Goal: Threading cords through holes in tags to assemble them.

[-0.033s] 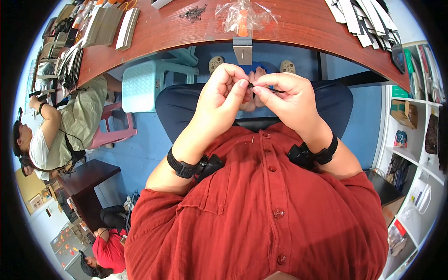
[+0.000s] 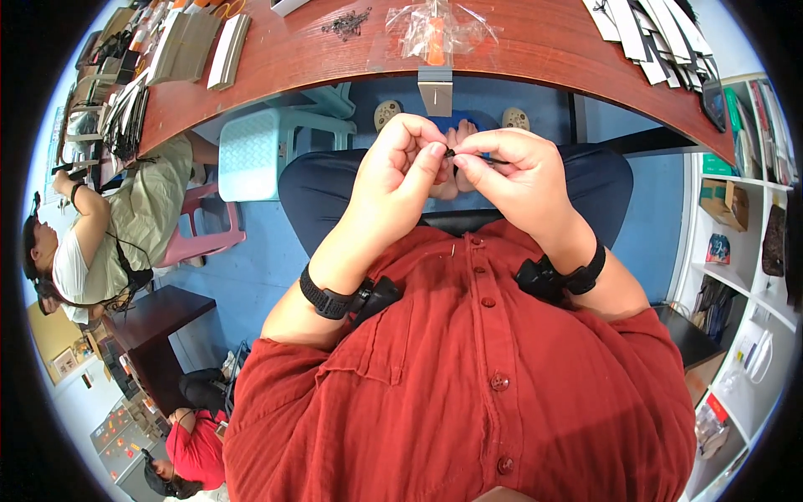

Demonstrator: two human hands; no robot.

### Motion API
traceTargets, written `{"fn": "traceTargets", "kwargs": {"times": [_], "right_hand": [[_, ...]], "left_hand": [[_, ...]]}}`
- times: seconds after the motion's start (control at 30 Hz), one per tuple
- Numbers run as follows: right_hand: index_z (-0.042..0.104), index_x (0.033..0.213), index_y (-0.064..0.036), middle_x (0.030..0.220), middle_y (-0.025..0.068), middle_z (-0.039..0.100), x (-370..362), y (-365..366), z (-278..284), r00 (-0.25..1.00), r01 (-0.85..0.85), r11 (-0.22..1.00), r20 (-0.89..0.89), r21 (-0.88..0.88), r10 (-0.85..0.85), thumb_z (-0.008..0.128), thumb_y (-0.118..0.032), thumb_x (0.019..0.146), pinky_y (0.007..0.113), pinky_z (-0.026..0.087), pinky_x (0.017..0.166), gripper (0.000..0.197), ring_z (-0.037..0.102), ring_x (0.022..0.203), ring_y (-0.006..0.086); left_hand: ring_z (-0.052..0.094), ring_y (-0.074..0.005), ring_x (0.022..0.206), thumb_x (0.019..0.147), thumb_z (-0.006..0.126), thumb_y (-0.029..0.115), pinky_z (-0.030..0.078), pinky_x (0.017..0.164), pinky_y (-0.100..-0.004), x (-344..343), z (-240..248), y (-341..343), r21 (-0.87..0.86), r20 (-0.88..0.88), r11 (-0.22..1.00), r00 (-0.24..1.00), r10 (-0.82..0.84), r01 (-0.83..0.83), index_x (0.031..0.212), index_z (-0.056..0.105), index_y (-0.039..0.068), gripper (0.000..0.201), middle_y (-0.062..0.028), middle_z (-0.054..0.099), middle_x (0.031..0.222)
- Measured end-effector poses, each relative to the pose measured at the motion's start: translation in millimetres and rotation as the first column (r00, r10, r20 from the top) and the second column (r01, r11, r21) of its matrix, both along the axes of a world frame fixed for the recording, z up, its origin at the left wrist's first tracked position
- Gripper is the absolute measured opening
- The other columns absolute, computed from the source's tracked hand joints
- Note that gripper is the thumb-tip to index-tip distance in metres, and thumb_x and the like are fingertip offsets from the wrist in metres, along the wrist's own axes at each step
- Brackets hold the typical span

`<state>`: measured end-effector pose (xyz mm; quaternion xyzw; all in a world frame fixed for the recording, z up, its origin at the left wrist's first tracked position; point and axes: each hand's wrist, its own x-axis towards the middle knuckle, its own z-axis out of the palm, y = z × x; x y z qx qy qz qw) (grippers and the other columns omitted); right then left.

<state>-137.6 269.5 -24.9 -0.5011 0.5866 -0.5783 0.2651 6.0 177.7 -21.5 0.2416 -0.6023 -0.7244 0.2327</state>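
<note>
Above my lap, my left hand and my right hand meet fingertip to fingertip. Between them is a tiny black piece, pinched by thumb and forefinger on both sides. A thin black strand shows under the right forefinger; it looks like cord, though most of it is hidden by the fingers. Just beyond the hands, a small pale block with a dark top projects from the table's near edge. Behind that block lies crinkled clear plastic around an orange object.
On the reddish-brown table are a pile of small black bits, grey card stacks and white strips with black cords. A turquoise stool stands left. One person sits at left; white shelves line the right.
</note>
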Motion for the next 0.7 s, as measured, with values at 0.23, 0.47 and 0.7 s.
{"fn": "traceTargets", "kwargs": {"times": [0.23,0.47,0.7], "right_hand": [[0.061,0.091,-0.0022,0.067,-0.0016,0.053,3,-3,-5,0.948,-0.149,0.983,0.298,0.105,0.112,0.063,-0.007,0.080,0.019,0.037,0.048,0.012,0.048,0.055,0.0054],[0.054,0.093,-0.0043,0.071,-0.0010,0.054,-7,-7,1,0.625,-0.425,0.894,0.761,0.143,0.175,0.056,-0.010,0.086,0.018,0.038,0.049,0.009,0.048,0.055,0.0045],[0.053,0.090,-0.0050,0.076,-0.0024,0.055,0,-6,4,0.700,-0.391,0.914,0.679,0.107,0.220,0.056,-0.007,0.085,0.017,0.038,0.054,0.005,0.048,0.063,0.0025]], "left_hand": [[0.051,-0.0080,0.068,0.090,0.051,0.004,0.044,0.064,-0.0206,1,-5,1,-0.248,-0.006,0.960,0.991,0.135,-0.132,0.093,0.047,0.004,0.005,-0.0014,0.052,0.081],[0.050,-0.0065,0.065,0.089,0.052,0.005,0.042,0.059,-0.0183,-1,4,-7,-0.693,0.081,0.721,0.992,0.100,-0.017,0.090,0.049,0.005,0.003,0.0000,0.053,0.075],[0.048,-0.0033,0.060,0.089,0.053,0.010,0.038,0.051,-0.0163,1,13,-7,0.145,-0.024,0.983,0.994,-0.111,0.113,0.091,0.051,0.009,0.003,0.0009,0.053,0.071]]}}
